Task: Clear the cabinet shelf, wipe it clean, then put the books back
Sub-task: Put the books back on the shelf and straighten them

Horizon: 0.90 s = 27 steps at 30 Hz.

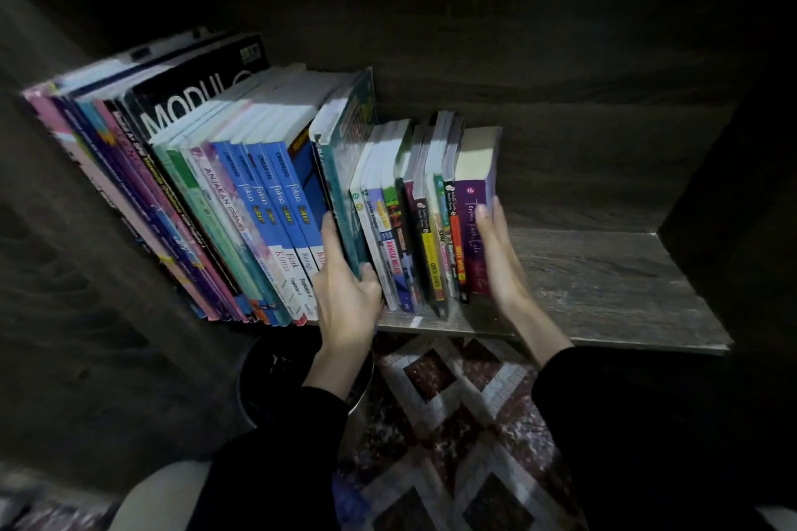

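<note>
A row of books stands on the dark wooden cabinet shelf, filling its left and middle. Tall workbooks lean at the left; smaller paperbacks stand to their right, ending with a purple book. My left hand grips the spine of a tall teal book, thumb on its right side, fingers on its left. My right hand lies flat with straight fingers against the right side of the purple book. Both sleeves are black.
The right part of the shelf is bare wood up to the cabinet's right wall. Below the shelf edge lies a patterned rug and a dark round object. The cabinet's left wall is close to the tall books.
</note>
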Each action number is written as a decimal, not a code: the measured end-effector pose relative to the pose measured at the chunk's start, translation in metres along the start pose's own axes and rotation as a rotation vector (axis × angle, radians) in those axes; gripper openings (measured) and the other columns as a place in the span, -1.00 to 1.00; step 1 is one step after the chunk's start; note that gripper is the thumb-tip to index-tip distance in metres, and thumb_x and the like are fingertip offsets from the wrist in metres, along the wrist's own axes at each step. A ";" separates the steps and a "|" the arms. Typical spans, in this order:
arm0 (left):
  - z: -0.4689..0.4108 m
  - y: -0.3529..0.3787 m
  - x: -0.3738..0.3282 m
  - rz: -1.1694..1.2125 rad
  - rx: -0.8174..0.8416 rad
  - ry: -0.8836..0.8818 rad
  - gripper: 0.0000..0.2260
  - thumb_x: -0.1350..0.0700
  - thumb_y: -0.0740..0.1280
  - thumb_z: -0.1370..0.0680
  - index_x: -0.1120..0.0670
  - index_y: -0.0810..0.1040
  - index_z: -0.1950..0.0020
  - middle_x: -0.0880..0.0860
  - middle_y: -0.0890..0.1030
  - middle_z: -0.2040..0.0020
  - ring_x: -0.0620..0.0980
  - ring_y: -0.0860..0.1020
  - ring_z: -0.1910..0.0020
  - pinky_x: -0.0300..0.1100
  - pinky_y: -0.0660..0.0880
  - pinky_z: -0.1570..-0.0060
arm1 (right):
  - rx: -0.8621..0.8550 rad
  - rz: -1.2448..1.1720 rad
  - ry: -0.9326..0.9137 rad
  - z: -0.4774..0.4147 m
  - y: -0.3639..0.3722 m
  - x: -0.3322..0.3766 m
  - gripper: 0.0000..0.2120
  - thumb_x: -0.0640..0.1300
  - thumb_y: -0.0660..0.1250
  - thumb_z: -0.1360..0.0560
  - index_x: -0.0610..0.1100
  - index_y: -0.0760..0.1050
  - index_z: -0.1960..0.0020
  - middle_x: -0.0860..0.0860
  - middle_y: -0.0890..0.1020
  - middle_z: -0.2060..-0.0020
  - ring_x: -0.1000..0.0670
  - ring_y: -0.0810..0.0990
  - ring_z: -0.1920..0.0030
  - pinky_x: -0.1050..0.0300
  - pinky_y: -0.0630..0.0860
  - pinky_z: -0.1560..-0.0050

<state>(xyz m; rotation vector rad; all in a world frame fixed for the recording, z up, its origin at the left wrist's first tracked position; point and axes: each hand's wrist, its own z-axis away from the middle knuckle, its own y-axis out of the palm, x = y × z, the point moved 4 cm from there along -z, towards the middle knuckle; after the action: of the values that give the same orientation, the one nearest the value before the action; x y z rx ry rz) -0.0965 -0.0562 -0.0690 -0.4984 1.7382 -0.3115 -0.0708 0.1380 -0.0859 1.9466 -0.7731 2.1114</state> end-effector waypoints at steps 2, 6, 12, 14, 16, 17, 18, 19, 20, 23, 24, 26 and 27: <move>0.002 0.002 -0.001 -0.040 0.017 0.001 -0.24 0.25 0.27 -0.58 -0.08 -0.17 -0.57 0.13 0.51 0.24 0.01 0.47 0.38 -0.02 0.45 0.33 | 0.030 0.053 -0.022 0.005 0.000 -0.003 -0.20 0.51 -0.06 -0.35 0.30 -0.23 -0.50 0.18 -0.07 -0.54 -0.06 0.03 -0.53 -0.40 -0.08 -0.40; 0.022 -0.003 -0.003 -0.072 0.070 0.037 -0.27 0.16 0.24 -0.61 -0.06 -0.23 -0.56 0.20 0.54 -0.15 0.06 0.54 0.06 -0.11 0.41 0.09 | 0.156 0.167 -0.145 0.018 -0.002 -0.018 0.10 0.57 0.28 -0.16 0.41 -0.44 -0.38 0.13 -0.13 -0.55 -0.01 0.05 -0.53 -0.36 0.02 -0.43; 0.037 -0.025 0.008 -0.204 -0.171 0.330 -0.56 0.21 0.42 -0.48 0.07 0.40 -0.33 0.16 0.47 -0.01 -0.06 0.44 0.10 -0.26 0.32 0.14 | 0.102 0.437 -0.271 0.025 0.013 -0.033 0.42 0.32 0.55 -0.08 0.27 -0.66 -0.30 0.01 -0.35 -0.51 -0.02 -0.28 -0.53 -0.21 -0.05 -0.51; 0.033 -0.030 0.012 -0.311 -0.310 0.381 -0.55 0.07 0.47 -0.42 0.06 0.35 -0.21 0.20 0.43 -0.01 0.06 0.40 0.02 -0.11 0.41 0.19 | 0.019 0.478 -0.286 0.025 0.019 -0.033 0.41 0.25 0.57 -0.13 0.14 -0.63 -0.33 -0.10 -0.32 -0.52 -0.06 -0.29 -0.52 -0.17 -0.08 -0.52; 0.024 -0.030 0.015 -0.377 -0.397 0.367 -0.38 -0.10 0.44 -0.36 0.04 0.27 -0.32 0.19 0.30 -0.17 0.13 0.30 -0.11 0.14 0.45 0.00 | -0.054 0.487 -0.267 0.023 0.026 -0.033 0.36 0.24 0.56 -0.16 0.01 -0.53 -0.38 -0.18 -0.25 -0.52 -0.13 -0.25 -0.53 -0.12 -0.13 -0.52; 0.018 -0.030 0.016 -0.416 -0.418 0.345 -0.25 -0.17 0.41 -0.34 0.02 0.18 -0.42 0.17 0.22 -0.27 0.16 0.26 -0.21 0.24 0.38 -0.13 | -0.076 0.494 -0.252 0.021 0.029 -0.033 0.34 0.25 0.54 -0.16 -0.01 -0.50 -0.40 -0.20 -0.24 -0.52 -0.16 -0.24 -0.53 -0.09 -0.18 -0.52; 0.012 -0.029 0.018 -0.463 -0.427 0.330 -0.14 -0.23 0.39 -0.31 -0.01 0.07 -0.49 0.16 0.14 -0.35 0.19 0.19 -0.31 0.30 0.29 -0.22 | -0.083 0.503 -0.237 0.020 0.031 -0.033 0.34 0.28 0.52 -0.16 -0.03 -0.49 -0.40 -0.21 -0.24 -0.52 -0.17 -0.24 -0.53 -0.03 -0.22 -0.50; 0.007 -0.028 0.020 -0.504 -0.426 0.331 -0.06 -0.26 0.38 -0.29 -0.05 -0.03 -0.53 0.17 0.07 -0.41 0.22 0.12 -0.39 0.33 0.20 -0.28 | -0.084 0.515 -0.222 0.019 0.033 -0.035 0.34 0.32 0.49 -0.14 -0.05 -0.51 -0.39 -0.21 -0.25 -0.52 -0.18 -0.25 -0.52 0.01 -0.25 -0.47; 0.004 -0.027 0.021 -0.531 -0.417 0.338 -0.01 -0.29 0.37 -0.29 -0.08 -0.12 -0.55 0.18 0.02 -0.45 0.23 0.06 -0.43 0.35 0.14 -0.31 | -0.086 0.529 -0.212 0.019 0.033 -0.035 0.35 0.37 0.44 -0.12 -0.07 -0.52 -0.39 -0.21 -0.26 -0.51 -0.18 -0.25 -0.52 0.03 -0.25 -0.45; 0.004 -0.022 0.028 -0.551 -0.383 0.363 -0.04 -0.32 0.28 -0.40 -0.06 -0.26 -0.55 0.23 -0.02 -0.49 0.26 0.01 -0.48 0.37 0.09 -0.34 | -0.113 0.559 -0.190 0.019 0.033 -0.038 0.35 0.43 0.34 -0.09 -0.11 -0.54 -0.39 -0.21 -0.23 -0.52 -0.18 -0.21 -0.53 -0.03 -0.16 -0.49; 0.006 -0.020 0.030 -0.554 -0.370 0.359 -0.09 -0.31 0.25 -0.44 -0.05 -0.26 -0.55 0.25 -0.02 -0.49 0.28 0.01 -0.48 0.37 0.08 -0.35 | -0.121 0.564 -0.188 0.020 0.034 -0.038 0.35 0.43 0.35 -0.09 -0.11 -0.53 -0.40 -0.21 -0.21 -0.52 -0.18 -0.19 -0.53 -0.07 -0.11 -0.51; 0.008 -0.015 0.035 -0.588 -0.341 0.332 -0.10 -0.27 0.28 -0.46 -0.03 -0.23 -0.56 0.29 0.00 -0.50 0.31 0.01 -0.49 0.34 0.07 -0.36 | -0.146 0.549 -0.176 0.025 0.035 -0.037 0.34 0.39 0.42 -0.13 -0.07 -0.51 -0.42 -0.23 -0.15 -0.53 -0.20 -0.12 -0.53 -0.13 -0.02 -0.51; 0.010 -0.013 0.039 -0.617 -0.318 0.316 -0.07 -0.24 0.34 -0.44 -0.03 -0.21 -0.56 0.31 0.00 -0.51 0.32 0.01 -0.49 0.34 0.07 -0.36 | -0.165 0.524 -0.167 0.030 0.037 -0.037 0.32 0.33 0.47 -0.16 -0.04 -0.48 -0.43 -0.25 -0.12 -0.52 -0.22 -0.09 -0.53 -0.15 -0.01 -0.50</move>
<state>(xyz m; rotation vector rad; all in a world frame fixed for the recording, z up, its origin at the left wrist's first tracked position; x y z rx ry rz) -0.0916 -0.0855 -0.0984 -1.2800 1.9154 -0.5754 -0.0566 0.1008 -0.1308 2.0074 -1.5848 2.0585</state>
